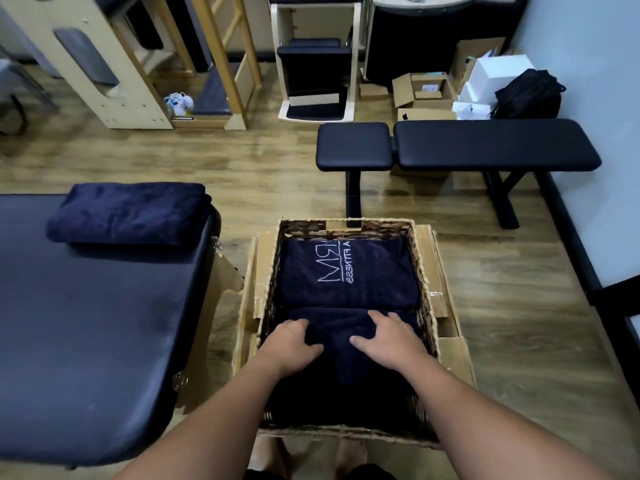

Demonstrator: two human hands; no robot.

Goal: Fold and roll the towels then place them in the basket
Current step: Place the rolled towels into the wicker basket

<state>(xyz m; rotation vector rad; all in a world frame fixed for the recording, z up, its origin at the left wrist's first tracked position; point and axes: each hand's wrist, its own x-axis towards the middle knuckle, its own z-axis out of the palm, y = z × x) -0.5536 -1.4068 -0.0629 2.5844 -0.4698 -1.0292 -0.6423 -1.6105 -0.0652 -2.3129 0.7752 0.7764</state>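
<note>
Two navy towels sat in wicker basket (424, 268), both hands' fingers (304, 336) spread flat on near towel (341, 344); one folded towel (128, 213) left on padded surface (86, 323).

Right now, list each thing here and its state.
Basket: upright, open-topped, holding towels.
Far towel: folded, flat in basket, logo up.
Near towel: in basket, under both hands.
Left hand: pressing near towel.
Right hand: fingers spread on near towel.
Third towel: folded, on padded table.
</note>
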